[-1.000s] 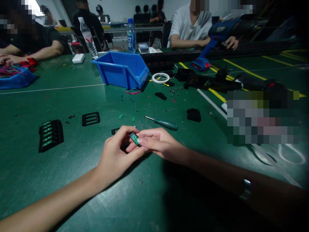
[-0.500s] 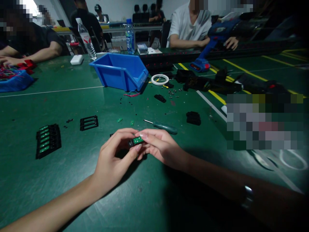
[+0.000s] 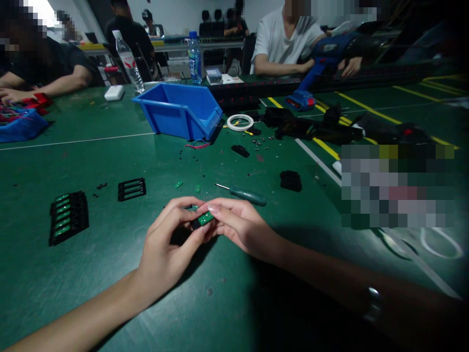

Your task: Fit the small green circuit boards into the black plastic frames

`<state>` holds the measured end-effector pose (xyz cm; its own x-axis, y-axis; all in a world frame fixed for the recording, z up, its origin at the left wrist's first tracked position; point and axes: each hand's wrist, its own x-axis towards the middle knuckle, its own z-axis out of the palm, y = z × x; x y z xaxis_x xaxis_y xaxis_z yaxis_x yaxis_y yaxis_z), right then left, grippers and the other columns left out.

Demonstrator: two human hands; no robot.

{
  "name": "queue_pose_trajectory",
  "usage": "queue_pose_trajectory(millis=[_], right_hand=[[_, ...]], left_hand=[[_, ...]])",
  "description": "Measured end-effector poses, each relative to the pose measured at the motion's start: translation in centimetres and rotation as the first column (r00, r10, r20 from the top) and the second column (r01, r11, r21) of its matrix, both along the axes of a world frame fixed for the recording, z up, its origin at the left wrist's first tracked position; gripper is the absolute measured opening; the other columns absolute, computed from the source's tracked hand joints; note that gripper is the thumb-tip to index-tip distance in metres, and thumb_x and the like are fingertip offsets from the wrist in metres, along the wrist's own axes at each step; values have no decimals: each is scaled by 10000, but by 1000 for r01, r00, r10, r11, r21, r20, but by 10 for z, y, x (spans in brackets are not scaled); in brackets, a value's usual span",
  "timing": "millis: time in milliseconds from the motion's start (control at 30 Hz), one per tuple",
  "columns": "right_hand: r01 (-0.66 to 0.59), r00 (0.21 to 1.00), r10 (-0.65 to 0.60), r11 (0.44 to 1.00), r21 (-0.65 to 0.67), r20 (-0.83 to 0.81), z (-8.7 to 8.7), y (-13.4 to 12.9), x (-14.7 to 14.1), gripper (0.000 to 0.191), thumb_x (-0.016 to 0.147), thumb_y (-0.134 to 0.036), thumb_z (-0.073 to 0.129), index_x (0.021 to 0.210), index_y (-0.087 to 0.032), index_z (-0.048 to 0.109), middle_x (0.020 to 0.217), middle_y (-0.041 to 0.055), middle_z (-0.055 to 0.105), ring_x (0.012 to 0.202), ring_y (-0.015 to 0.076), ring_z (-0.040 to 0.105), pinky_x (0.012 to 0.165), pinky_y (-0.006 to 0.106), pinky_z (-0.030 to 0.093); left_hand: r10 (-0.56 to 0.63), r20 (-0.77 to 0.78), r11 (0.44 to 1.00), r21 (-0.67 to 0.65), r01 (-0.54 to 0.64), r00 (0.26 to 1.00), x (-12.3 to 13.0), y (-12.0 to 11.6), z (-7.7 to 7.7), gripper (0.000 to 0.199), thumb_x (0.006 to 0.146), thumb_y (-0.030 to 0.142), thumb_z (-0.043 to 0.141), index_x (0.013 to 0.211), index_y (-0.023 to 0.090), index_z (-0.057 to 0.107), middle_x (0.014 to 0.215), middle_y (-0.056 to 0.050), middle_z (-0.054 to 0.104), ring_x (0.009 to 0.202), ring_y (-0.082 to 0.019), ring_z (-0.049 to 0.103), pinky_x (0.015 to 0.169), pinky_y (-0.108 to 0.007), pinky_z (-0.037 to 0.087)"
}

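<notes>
Between both hands is a small black part with a green circuit board set in it. My left hand grips its left end with thumb and fingers, and my right hand pinches its right end. Just beyond the hands lie a screwdriver with a dark green handle and two small green boards. Further left are a black frame with slots and a black holder with several green boards. A black block sits to the right. My fingers partly cover the held part.
A blue bin, a white ring, loose screws and a small black piece are farther back. A blue power drill stands at back right. Bottles stand behind the bin. People sit across the table and at left.
The held part has tilted slightly, and the fingers have shifted a little around it. The whole view has moved slightly; the objects on the table appear a little further left.
</notes>
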<state>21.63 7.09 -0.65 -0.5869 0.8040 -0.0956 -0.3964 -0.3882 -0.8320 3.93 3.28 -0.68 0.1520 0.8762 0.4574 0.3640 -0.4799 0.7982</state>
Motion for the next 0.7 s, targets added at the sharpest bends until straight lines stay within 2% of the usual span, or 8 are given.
queue_pose_trajectory(millis=[167, 300, 433, 500, 567, 700], right_hand=[[21, 999, -24, 997, 79, 45, -1, -2, -1, 277, 948, -399, 642, 1037, -146, 714, 876, 64, 708, 786, 167, 683, 756, 323, 567], [40, 987, -66, 983, 177, 147, -1, -5, -2, 294, 982, -415, 581, 1045, -153, 699, 814, 42, 675, 712, 154, 653, 694, 298, 538], [83, 948, -171, 947, 311, 267, -2, -7, -2, 299, 1014, -403, 521, 1039, -153, 683, 744, 22, 637, 631, 137, 591, 613, 276, 483], [107, 932, -219, 927, 359, 288, -2, -9, -1, 280, 1017, -391, 519, 1022, -162, 680, 765, 20, 633, 630, 129, 575, 600, 268, 467], [125, 925, -252, 910, 395, 286, -1, -10, -2, 259, 1015, -382, 526, 999, -171, 675, 786, 17, 630, 636, 124, 566, 596, 261, 461], [123, 913, -274, 892, 436, 302, 0, -12, -1, 246, 1017, -388, 522, 1002, -183, 658, 761, 4, 600, 639, 124, 554, 579, 248, 443]], left_hand=[[7, -50, 998, 70, -3, 999, 0, 1, 3, 108, 894, 128, 696, 957, 196, 641, 1168, -82, 657, 1057, -212, 641, 861, -338, 524], [2, -65, 999, 39, 1, 998, -1, 1, 7, 88, 906, 159, 695, 977, 194, 656, 1194, -88, 641, 1033, -201, 638, 789, -298, 524], [-27, -60, 999, 17, 28, 998, -1, 2, 7, 124, 913, 175, 693, 1027, 200, 652, 1146, -76, 625, 1003, -184, 627, 763, -274, 520], [-60, -13, 997, -39, 60, 998, 1, 2, 7, 164, 918, 193, 692, 1067, 210, 625, 1072, -54, 626, 933, -163, 630, 739, -259, 519], [-115, 97, 982, -138, 128, 989, 2, 1, 7, 185, 941, 230, 674, 1099, 218, 579, 985, -27, 636, 832, -137, 638, 717, -251, 526], [-178, 328, 913, -298, 280, 928, 2, -2, 10, 162, 993, 309, 599, 1110, 219, 532, 856, 7, 648, 683, -119, 626, 636, -245, 522]])
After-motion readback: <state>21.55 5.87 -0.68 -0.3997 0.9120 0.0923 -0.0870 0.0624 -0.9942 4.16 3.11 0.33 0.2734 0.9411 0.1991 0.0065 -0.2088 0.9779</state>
